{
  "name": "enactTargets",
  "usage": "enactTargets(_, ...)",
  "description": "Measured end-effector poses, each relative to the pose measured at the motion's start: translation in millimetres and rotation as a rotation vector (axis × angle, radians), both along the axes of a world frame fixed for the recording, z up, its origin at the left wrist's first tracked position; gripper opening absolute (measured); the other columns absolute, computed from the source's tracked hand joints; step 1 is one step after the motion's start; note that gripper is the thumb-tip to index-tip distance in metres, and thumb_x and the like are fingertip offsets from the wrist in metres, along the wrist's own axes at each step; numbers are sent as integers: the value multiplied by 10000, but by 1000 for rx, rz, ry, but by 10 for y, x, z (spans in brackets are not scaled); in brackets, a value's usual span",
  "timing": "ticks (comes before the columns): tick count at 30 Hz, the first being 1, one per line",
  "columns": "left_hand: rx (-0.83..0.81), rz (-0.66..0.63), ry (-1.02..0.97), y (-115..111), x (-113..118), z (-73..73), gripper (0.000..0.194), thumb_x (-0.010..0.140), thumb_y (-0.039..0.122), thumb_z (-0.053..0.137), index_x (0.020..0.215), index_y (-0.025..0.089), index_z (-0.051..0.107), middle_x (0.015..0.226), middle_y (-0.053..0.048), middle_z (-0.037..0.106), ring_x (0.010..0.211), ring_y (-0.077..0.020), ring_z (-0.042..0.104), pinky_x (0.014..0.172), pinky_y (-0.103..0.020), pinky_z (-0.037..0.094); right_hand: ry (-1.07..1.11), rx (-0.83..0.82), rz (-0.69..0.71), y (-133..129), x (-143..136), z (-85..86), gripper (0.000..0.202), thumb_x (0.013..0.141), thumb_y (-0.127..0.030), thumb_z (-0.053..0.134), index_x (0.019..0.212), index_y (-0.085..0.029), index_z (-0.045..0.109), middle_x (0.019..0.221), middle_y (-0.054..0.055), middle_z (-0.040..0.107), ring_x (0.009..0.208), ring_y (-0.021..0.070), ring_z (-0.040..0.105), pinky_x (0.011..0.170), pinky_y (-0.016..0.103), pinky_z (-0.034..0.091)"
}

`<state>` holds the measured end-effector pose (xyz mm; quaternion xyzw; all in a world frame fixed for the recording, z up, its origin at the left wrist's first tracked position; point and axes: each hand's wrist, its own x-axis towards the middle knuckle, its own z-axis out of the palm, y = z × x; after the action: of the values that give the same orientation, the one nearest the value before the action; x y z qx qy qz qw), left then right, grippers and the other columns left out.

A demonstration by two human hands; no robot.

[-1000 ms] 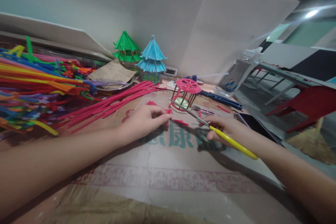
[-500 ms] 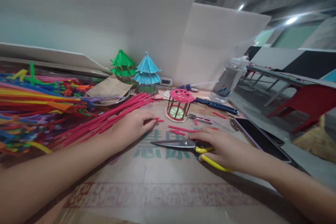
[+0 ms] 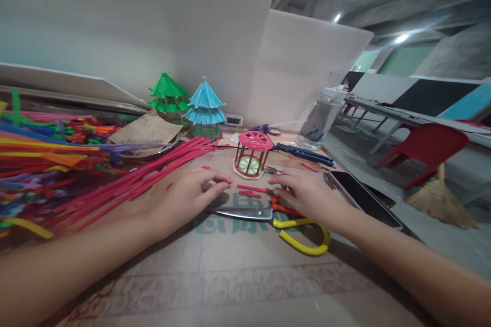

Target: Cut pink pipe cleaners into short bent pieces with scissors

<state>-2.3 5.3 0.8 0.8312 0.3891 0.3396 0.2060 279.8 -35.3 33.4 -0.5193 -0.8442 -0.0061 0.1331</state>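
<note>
My left hand (image 3: 187, 195) pinches a short pink pipe-cleaner piece (image 3: 229, 180), while my right hand (image 3: 309, 195), fingers parted (apparently empty), could, by sweeping carelessly far-left, topple the pink-topped pavilion frame (image 3: 251, 157).

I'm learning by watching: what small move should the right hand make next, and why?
Probably bring the right hand over to the pink piece in the left hand: the scissors lie on the table, and the right hand appears to hold nothing.
</note>
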Motion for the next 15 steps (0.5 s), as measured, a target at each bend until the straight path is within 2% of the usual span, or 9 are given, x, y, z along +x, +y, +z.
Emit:
enactTargets(3,16,-30,5,-14,8,-24,237,922,364,542,963,217,722,970,-27,746,932,-194,662,834,-291,494,-99,11,28,142,-50,-67,186,920,-247,553,1006,-220,716,972,64,688,895,200,624,760,301,444)
enactTargets(7,-38,-64,-20,7,6,-20,238,928,353,535,983,214,720,1011,-30,739,973,-187,657,857,-280,485,-247,-9,34,191,-154,-42,160,912,-208,545,855,-190,694,864,54,708,799,183,635,654,273,378)
enactTargets(11,-142,-42,-21,-5,30,59,267,923,381,534,965,207,733,950,-32,750,912,-192,672,803,-276,489,-417,126,-31,63,-318,51,144,927,-224,505,915,-166,636,701,62,687,628,190,612,530,301,230)
enactTargets(15,-239,11,-38,-37,54,134,273,893,388,564,939,190,747,907,-38,754,844,-200,677,756,-279,486,-538,274,193,-75,-556,172,186,884,-101,497,1043,-146,584,735,56,673,617,194,602,521,324,186)
